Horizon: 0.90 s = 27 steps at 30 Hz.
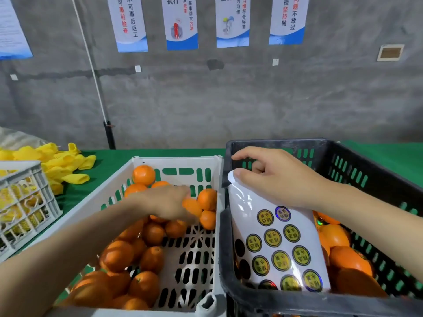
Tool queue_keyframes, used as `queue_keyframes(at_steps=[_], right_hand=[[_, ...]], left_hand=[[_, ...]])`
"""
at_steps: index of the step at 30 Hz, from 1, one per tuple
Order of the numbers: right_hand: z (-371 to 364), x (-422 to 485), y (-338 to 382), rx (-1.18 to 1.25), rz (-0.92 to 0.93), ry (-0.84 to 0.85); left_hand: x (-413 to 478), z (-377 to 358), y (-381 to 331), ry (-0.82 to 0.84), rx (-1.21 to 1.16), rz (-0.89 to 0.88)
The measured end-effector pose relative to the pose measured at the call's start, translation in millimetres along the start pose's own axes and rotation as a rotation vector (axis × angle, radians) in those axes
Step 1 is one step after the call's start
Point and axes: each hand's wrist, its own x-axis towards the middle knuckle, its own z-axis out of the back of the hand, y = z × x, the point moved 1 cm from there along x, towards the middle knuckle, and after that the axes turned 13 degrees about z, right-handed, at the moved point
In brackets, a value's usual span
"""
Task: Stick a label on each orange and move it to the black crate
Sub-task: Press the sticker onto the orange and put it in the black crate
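Observation:
A white crate (174,161) in the middle holds several oranges. My left hand (167,202) is down inside it, blurred, with its fingers curled round one orange (192,207). To the right stands the black crate (274,145) with several oranges (348,257) in it. A white label sheet (277,239) with round yellow stickers leans inside the black crate. My right hand (270,175) hovers over the sheet's top end, thumb on its corner, and a sticker seems to cling to a fingertip.
A green cloth (109,161) covers the table. Yellow foam sleeves (61,163) lie heaped at the back left. A small white basket (23,202) with more of them stands at the left edge. A grey wall with posters rises behind.

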Motion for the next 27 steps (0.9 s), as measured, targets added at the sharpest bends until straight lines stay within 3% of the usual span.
queue_keyframes(at_steps=[3,7,12,19,27], right_hand=[[2,-1,2,-0.092,-0.036,-0.046],[5,-1,4,-0.233,-0.115,-0.153],[6,2,9,-0.364,-0.136,-0.268],[9,-1,15,-0.383,-0.007,-0.332],[5,-1,17,-0.304,0.051,-0.243]], left_hand=[[0,13,6,-0.550,-0.220,-0.022],[-13,24,-13,-0.787,-0.459,-0.189],[-42,26,-37,-0.911,-0.456,-0.309],[-55,29,-44,-0.975,-0.382,-0.333],[-55,27,-47,-1.071,-0.351,-0.343]])
